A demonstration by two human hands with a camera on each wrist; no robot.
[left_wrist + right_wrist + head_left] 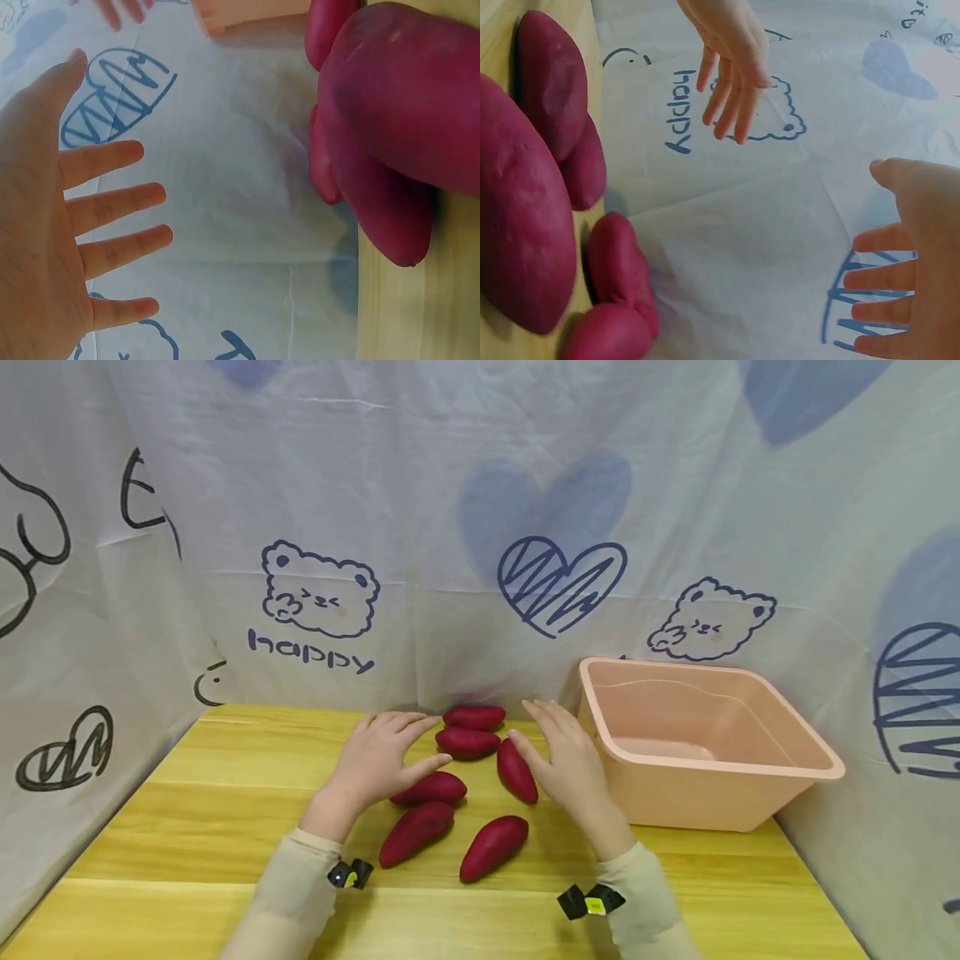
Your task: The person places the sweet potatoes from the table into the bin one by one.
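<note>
Several red-skinned sweet potatoes lie loosely grouped on the wooden table in the head view. My left hand [382,756] is held over the left side of the group, fingers extended, its thumb above one sweet potato [433,789]. On the other side my right hand [566,764] hovers with spread fingers, close to a slanting sweet potato [517,772]. Two sweet potatoes [467,743] lie at the back between the hands, and a pair [494,849] [417,833] lies nearest me. Both wrist views show the palms holding nothing.
A peach-coloured plastic bin [697,797] stands on the table's right side, just beyond my right hand. A printed white cloth [435,527] hangs behind and beside the wooden table [187,827]. Dark wrist cameras [351,874] sit on both sleeves.
</note>
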